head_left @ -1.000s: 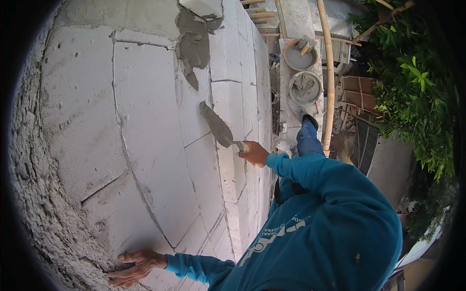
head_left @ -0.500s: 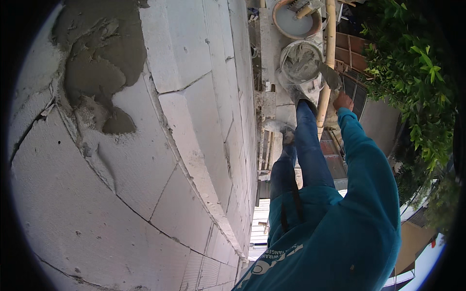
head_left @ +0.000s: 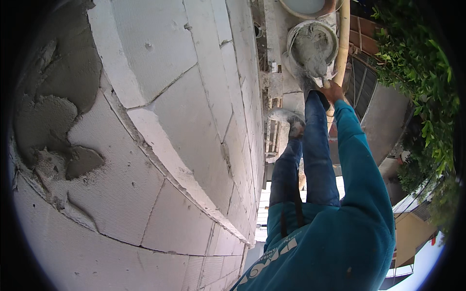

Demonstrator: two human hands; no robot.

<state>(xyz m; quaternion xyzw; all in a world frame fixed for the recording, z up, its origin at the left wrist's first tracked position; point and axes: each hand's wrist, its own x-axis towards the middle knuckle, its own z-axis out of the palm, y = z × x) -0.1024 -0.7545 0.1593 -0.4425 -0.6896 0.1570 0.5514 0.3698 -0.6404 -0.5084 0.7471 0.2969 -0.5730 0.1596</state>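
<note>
My right hand [head_left: 332,91], in a teal sleeve, is closed round the handle of a trowel [head_left: 326,75] at the near rim of a round bucket [head_left: 333,36]. Most of the trowel blade is hidden from me by the bucket's near side and the mortar. Inside the bucket lies wet grey mortar [head_left: 311,48], heaped and smeared up the walls. My left hand is out of the picture. A broad patch of wet mortar [head_left: 73,63] covers part of the pale block wall [head_left: 160,116] at the left, with a ragged lower edge.
Beyond the bucket stands a basin [head_left: 286,7] of cloudy liquid. A bamboo pole [head_left: 343,39] runs along the right side of the narrow plank platform [head_left: 273,46]. My legs [head_left: 318,145] stand close to the bucket. Green foliage [head_left: 412,63] hangs at the far right.
My right hand has moved from beside the pole to the bucket's near rim, bringing the trowel down to the mortar. The view has shifted, so the wall patch sits farther left and lower.
</note>
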